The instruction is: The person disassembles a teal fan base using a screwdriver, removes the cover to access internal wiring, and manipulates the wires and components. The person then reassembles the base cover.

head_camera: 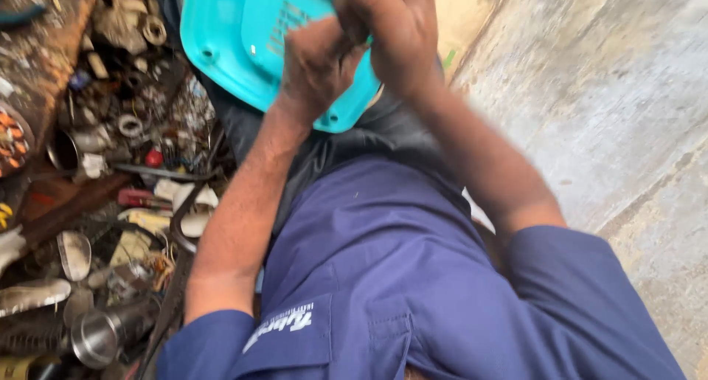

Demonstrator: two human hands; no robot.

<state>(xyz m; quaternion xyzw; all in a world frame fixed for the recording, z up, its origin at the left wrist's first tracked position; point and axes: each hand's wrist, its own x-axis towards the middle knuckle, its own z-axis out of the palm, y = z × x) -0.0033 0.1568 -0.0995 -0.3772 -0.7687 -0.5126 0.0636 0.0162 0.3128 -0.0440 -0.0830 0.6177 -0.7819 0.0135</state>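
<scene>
Left hand [317, 66] and right hand [394, 33] pressed together, fingers curled tight, what they grip hidden, just above a turquoise plastic stool [243, 40], steel cup [99, 339] lying among floor clutter, contents unseen

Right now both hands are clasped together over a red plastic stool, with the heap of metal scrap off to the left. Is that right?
Not quite: the plastic stool is turquoise, not red. The head view shows it. The rest holds: the left hand and right hand are pressed together over it, and the metal scrap lies to the left.
</scene>
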